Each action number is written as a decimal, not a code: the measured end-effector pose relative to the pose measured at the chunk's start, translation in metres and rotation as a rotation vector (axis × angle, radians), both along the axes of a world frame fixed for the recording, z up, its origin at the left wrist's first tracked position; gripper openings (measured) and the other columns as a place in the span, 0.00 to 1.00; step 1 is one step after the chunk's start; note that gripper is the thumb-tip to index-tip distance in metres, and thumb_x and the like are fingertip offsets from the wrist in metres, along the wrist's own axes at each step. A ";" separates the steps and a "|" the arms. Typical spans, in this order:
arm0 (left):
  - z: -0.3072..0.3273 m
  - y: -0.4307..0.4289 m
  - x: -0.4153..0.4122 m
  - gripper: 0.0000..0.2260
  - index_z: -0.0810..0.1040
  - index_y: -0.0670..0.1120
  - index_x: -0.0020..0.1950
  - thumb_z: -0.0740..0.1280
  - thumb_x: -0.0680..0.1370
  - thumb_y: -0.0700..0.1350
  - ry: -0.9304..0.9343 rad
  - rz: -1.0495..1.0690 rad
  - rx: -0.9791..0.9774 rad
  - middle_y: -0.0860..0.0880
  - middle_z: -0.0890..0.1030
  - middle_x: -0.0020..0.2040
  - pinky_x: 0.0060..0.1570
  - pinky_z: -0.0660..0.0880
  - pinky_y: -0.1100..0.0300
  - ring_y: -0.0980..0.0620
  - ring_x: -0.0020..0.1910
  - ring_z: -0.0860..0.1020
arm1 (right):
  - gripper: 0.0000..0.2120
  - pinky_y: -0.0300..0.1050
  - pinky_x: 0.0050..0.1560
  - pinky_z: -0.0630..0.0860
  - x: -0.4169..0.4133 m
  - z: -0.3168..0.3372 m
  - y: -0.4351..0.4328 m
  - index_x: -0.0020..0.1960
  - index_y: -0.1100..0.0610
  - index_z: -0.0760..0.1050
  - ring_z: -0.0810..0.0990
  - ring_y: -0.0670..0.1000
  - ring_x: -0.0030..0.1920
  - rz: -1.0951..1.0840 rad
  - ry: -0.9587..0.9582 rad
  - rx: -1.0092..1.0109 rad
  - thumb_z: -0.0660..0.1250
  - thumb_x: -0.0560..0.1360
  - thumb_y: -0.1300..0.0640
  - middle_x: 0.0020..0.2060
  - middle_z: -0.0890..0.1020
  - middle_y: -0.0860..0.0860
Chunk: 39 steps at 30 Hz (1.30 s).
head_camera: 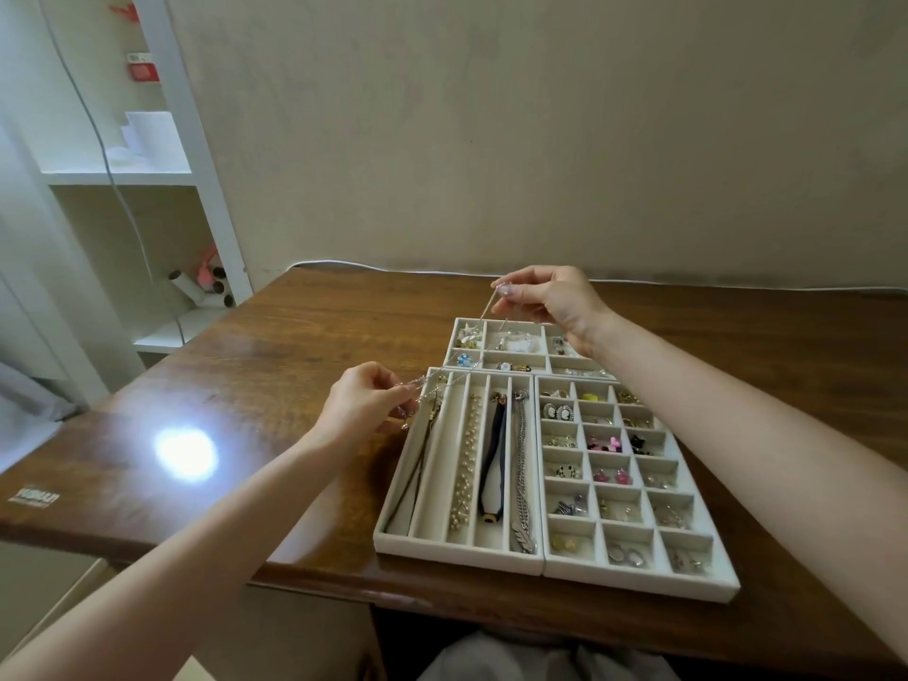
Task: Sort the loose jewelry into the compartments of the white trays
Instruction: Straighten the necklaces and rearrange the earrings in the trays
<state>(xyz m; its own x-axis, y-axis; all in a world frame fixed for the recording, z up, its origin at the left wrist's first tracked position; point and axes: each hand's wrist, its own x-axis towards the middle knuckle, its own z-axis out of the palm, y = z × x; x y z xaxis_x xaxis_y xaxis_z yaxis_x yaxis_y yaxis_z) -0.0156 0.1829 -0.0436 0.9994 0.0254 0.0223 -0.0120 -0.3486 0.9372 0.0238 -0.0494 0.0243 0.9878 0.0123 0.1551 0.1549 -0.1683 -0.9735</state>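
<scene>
Thin silver chain [484, 311] stretches above the far-left corner of the long-slot tray [457, 550]. The right hand [550, 302] pinches its far end in the fingertips and the left hand [363, 405] pinches its near end. A white logo [34, 497] at the wooden table's [295, 336] left edge is unreadable.

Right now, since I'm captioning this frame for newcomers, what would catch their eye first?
First, the left hand and right hand, each pinching a thin silver chain strung between them. Next, the grid tray at front right, dotted with small colourful earrings, and the bright glare on the wooden table at left.
</scene>
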 end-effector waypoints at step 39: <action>0.023 0.002 -0.066 0.05 0.73 0.43 0.45 0.69 0.74 0.40 -0.698 -0.233 0.442 0.55 0.79 0.31 0.32 0.76 0.62 0.57 0.31 0.78 | 0.10 0.39 0.36 0.82 0.016 -0.015 0.001 0.45 0.63 0.76 0.80 0.51 0.37 0.043 0.422 0.243 0.59 0.75 0.74 0.39 0.78 0.59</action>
